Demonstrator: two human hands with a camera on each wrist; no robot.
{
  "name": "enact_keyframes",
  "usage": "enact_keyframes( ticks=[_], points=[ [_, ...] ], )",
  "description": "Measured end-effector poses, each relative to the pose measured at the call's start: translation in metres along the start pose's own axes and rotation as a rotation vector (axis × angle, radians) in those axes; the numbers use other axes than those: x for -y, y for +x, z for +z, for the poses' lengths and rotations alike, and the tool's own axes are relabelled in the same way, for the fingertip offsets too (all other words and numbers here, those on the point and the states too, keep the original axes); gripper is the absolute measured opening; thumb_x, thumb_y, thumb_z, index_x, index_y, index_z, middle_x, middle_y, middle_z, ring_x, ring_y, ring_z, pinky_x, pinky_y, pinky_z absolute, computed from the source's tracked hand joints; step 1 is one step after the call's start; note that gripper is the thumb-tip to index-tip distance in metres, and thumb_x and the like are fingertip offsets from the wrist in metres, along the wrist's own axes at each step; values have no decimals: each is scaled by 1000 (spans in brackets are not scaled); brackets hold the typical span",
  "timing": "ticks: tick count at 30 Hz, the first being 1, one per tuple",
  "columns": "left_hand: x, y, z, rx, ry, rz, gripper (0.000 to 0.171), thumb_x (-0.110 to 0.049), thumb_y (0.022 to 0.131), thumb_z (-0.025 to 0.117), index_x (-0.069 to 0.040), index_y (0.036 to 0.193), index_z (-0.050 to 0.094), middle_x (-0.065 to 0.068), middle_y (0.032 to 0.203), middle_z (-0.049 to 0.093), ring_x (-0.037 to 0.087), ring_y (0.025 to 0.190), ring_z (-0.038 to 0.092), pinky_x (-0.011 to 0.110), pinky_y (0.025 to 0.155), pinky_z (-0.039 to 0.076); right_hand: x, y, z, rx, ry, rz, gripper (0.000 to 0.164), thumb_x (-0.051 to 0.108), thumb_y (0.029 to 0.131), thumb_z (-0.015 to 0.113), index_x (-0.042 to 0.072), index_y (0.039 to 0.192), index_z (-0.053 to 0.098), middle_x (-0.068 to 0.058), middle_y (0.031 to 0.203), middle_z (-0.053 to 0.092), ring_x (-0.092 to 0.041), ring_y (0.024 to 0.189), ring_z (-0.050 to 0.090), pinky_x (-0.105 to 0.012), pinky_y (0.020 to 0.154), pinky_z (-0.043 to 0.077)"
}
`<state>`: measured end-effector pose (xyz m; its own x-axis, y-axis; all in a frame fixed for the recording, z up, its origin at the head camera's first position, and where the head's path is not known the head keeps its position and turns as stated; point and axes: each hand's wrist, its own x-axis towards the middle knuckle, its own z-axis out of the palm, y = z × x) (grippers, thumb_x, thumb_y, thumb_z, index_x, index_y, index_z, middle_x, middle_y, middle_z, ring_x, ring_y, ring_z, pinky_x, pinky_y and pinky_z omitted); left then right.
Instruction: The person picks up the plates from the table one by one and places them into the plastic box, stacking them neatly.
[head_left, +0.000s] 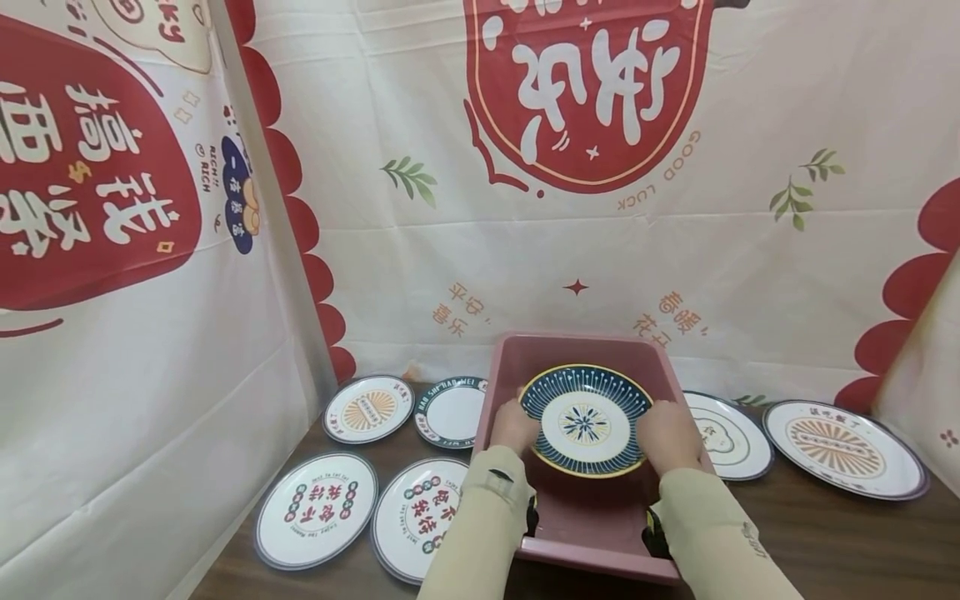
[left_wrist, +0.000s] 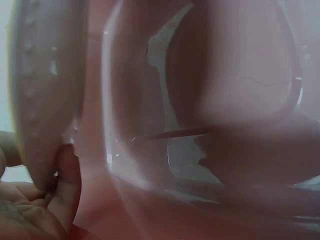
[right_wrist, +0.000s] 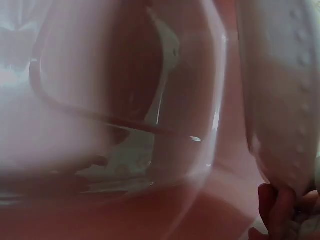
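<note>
Our left hand (head_left: 514, 429) pinches one edge of the blue-patterned plate (head_left: 587, 427) and our right hand (head_left: 670, 437) pinches the opposite edge, so the plate hangs tilted, face toward us, over the pink bin (head_left: 600, 562); whether it touches the bin we cannot tell. With only the edges gripped, the plate could slip, and if one hand loosened before the other, it would probably tip and knock the bin's inside. Our knuckles look close to the side walls, so a sideways drift might bump them. A forearm swung low could also nudge the red-lettered plate (head_left: 408, 508) partly hidden by our left sleeve (head_left: 472, 533). Counting, we see two hands, one bin, one held plate and six white plates (head_left: 317, 512) on the table (head_left: 825, 542): four left of the bin, two right.
</note>
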<state>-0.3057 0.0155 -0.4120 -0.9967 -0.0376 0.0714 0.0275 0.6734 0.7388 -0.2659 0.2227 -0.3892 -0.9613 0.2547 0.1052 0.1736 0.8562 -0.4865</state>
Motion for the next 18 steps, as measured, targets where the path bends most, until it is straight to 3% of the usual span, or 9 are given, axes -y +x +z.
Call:
enact_keyframes(
  ticks=[4,8,12,18],
  points=[
    [2,-2,3,35,71,2,20,-4,76,71,5,92,62,11,77,59,19,69,56,31,66,50,0,0,2,31,-127,-47,19,4,83,47,-10,79,61,-21,75,59,-32,69,56,-50,59,48],
    [3,-3,4,91,123,-36,19,-1,77,67,6,93,60,11,78,56,20,69,55,31,65,50,-2,-1,6,94,-219,-119,17,3,81,49,-2,70,60,-14,69,58,-28,65,55,-49,59,48],
    [4,-3,4,138,160,-40,22,-1,77,66,7,96,58,12,81,55,21,72,55,31,67,49,-4,-1,10,119,-231,-148,15,3,79,50,4,65,57,-9,64,55,-24,60,51,-47,56,45],
    [4,-4,3,170,252,-3,31,-4,76,68,9,101,57,14,88,55,24,81,53,36,79,46,-5,2,13,130,-221,-168,10,3,77,51,3,68,56,-10,66,55,-27,62,52,-52,58,45]
  ],
)
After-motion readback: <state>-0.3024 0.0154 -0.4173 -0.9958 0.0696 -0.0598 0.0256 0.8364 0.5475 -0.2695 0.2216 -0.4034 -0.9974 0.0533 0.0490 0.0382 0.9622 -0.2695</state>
